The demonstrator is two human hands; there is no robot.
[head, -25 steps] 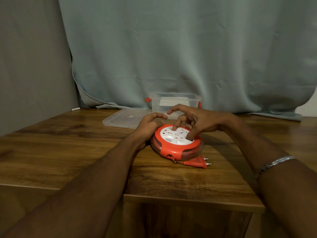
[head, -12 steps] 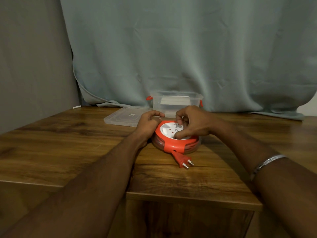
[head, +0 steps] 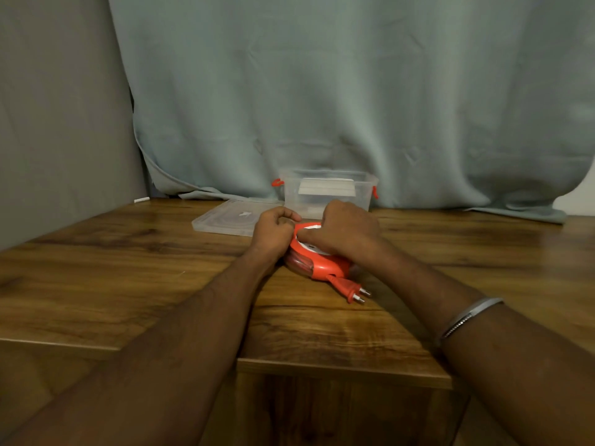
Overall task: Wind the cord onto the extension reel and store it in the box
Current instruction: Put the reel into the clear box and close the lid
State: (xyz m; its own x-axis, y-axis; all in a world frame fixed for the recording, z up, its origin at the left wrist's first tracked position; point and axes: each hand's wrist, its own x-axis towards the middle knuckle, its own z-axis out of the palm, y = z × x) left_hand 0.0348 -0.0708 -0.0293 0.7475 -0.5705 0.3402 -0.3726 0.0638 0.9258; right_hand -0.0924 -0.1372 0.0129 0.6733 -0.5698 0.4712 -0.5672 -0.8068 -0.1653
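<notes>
Two hands on reel (head: 317, 260): left hand (head: 273, 231) grip clasping rim, right hand (head: 346, 230) grip pressing top.

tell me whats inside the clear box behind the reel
Through the wall of the clear box, a flat white piece shows near the top. The hands cover its lower front, so the bottom cannot be seen. Its lid lies on the table to its left.

You had a dim, warm-toned frame with soft overhead glare on the table (head: 167, 220), faint shadows under both forearms, slight softness throughout, and mild wide-angle bending toward the edges.
</notes>
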